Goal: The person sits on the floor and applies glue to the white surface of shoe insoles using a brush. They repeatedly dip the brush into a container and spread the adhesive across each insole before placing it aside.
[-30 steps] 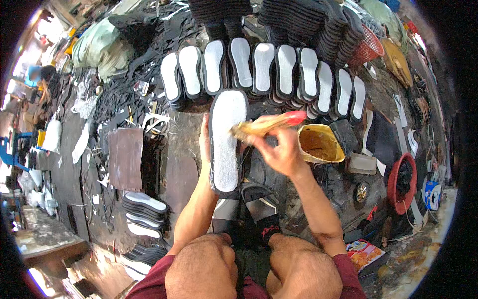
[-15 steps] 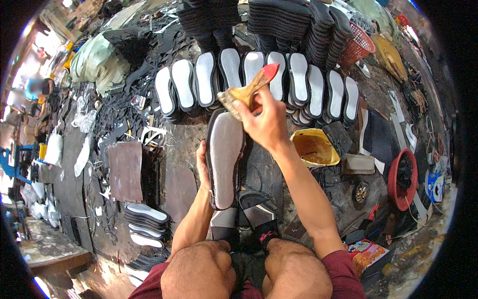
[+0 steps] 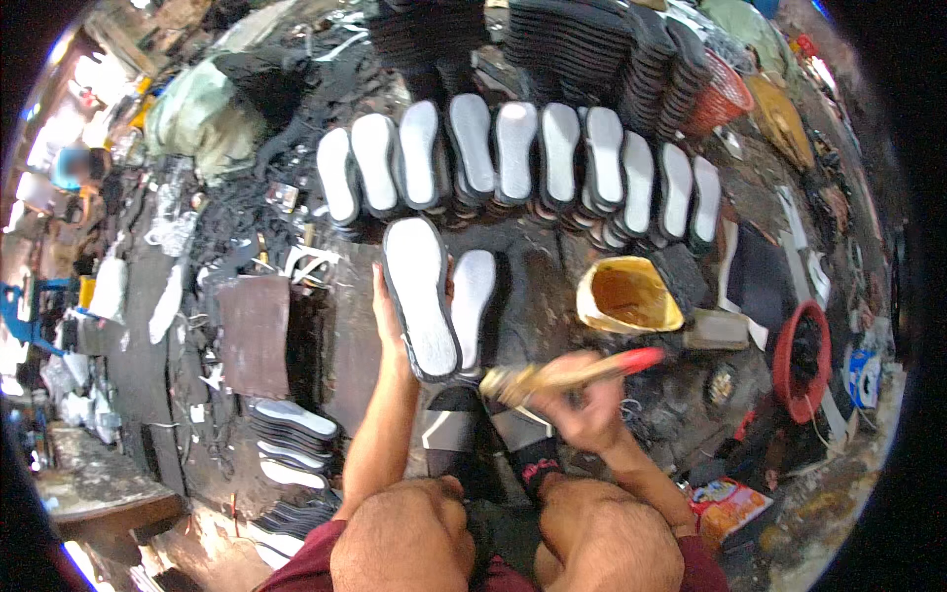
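Note:
My left hand (image 3: 387, 314) grips a shoe sole (image 3: 418, 286) by its sides, white face up, with a black rim. A second white-faced sole (image 3: 473, 296) lies just right of it, partly covered; whether my fingers touch it I cannot tell. My right hand (image 3: 592, 412) is closed round a paintbrush (image 3: 557, 379) with a red-tipped handle, blurred by motion. Its bristles point left, near the heel end of the held sole and above my feet. Beyond the brush stands a yellow tub (image 3: 631, 296) with amber-coloured liquid inside.
An arc of white-faced soles (image 3: 516, 153) spreads across the far side, with tall stacks of black soles (image 3: 567, 54) behind. At left sit a brown sheet (image 3: 254, 331) and another pile of soles (image 3: 294, 434). A red basin (image 3: 801, 360) stands at right.
The brush has come from the sole's far end toward me and to the right. The held sole has shifted left and away, its face now brighter. A second sole shows beside it.

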Tool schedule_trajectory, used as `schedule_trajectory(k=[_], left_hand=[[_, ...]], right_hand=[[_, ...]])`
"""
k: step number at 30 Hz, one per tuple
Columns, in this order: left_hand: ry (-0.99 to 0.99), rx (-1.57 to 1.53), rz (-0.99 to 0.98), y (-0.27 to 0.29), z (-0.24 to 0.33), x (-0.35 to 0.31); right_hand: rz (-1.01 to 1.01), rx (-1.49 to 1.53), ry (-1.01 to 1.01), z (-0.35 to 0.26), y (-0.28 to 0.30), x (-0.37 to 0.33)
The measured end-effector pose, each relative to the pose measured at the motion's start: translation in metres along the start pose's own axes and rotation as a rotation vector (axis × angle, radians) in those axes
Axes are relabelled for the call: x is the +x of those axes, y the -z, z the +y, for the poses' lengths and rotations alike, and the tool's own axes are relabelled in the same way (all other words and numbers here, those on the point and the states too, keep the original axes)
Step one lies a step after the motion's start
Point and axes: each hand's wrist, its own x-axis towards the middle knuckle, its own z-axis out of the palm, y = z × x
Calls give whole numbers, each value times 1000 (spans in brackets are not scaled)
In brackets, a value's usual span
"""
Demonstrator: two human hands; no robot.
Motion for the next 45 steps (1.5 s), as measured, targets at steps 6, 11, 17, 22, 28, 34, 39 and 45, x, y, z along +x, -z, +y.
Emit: schedule_trajectory(k=[6, 11, 17, 22, 28, 34, 39, 45], left_hand=[[219, 355, 124, -2, -75, 37], [408, 459, -117, -117, -173, 92], [49, 371, 4, -126, -187, 178], [-565, 1714, 114, 8, -136, 64], [-494, 2327, 523, 140, -44, 30], [-156, 1317, 290, 57, -34, 8], [213, 289, -6, 17, -16, 1], [250, -113, -193, -47, -46, 0]], right_hand=[[931, 28, -189, 18, 105, -41], [1092, -26, -229, 22, 126, -90], [1026, -35, -226, 12, 124, -81], [951, -258, -297, 17, 176, -94], [401, -598, -401, 121, 122, 1], [516, -643, -363, 126, 112, 8], [592, -517, -386, 70, 117, -40], [537, -988, -581, 74, 142, -117]])
